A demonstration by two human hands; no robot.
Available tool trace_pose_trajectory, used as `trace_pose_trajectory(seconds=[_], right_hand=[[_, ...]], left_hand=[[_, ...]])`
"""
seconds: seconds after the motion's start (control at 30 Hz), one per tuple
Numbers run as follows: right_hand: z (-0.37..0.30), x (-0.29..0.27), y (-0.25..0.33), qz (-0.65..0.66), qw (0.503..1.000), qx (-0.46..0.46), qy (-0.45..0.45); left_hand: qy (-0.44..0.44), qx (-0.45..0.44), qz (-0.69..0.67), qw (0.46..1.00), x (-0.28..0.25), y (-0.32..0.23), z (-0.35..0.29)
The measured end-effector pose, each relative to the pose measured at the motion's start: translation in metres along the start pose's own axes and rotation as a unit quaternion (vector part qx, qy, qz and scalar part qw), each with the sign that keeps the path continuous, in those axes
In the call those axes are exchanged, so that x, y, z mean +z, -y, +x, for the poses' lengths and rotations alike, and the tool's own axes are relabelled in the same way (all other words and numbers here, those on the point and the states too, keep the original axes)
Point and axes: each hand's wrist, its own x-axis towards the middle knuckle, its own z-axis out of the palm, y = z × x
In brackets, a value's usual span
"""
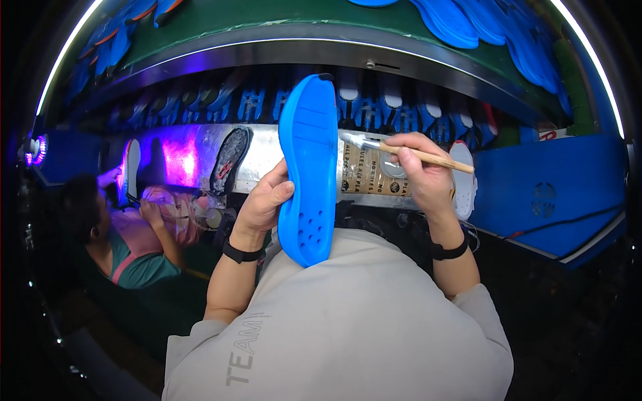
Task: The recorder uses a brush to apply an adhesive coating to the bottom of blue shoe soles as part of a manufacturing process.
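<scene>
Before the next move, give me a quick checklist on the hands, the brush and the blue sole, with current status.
1. Blue sole held: ok, the left hand grips its left edge.
2. Brush held: ok, the right hand has its wooden handle.
3. Bristles aimed at the sole: ok, they point toward its right edge.
4. Enough coating on the bristles: cannot tell; they look pale.
5. Sole's upward face unobstructed: ok, grooves and holes show.
6. Co-worker clear of the brush: ok, well off to the left.
</scene>
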Motion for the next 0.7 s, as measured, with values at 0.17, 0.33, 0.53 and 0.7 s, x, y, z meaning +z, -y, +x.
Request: trace_pose_trajectory(seconds=[0.17,0.33,0.53,0.7], right_hand=[[0.017,0.010,-0.001,-0.114,0.991,-0.064,0.002],[0.010,0.001,0.000,-0.153,0.981,-0.103,0.057],[0.018,-0.005,0.001,-0.127,0.991,-0.030,0.026],[0.028,-0.008,0.000,-0.108,0.990,-0.082,-0.044]], left_hand=[[0.020,0.006,0.007,1.000,0.008,-0.003,0.001],[0.014,0.007,0.011,1.000,0.011,-0.008,0.004],[0.020,-0.009,0.038,0.999,0.016,-0.012,0.007],[0.034,-0.022,0.058,0.998,0.021,-0.020,0.008]])
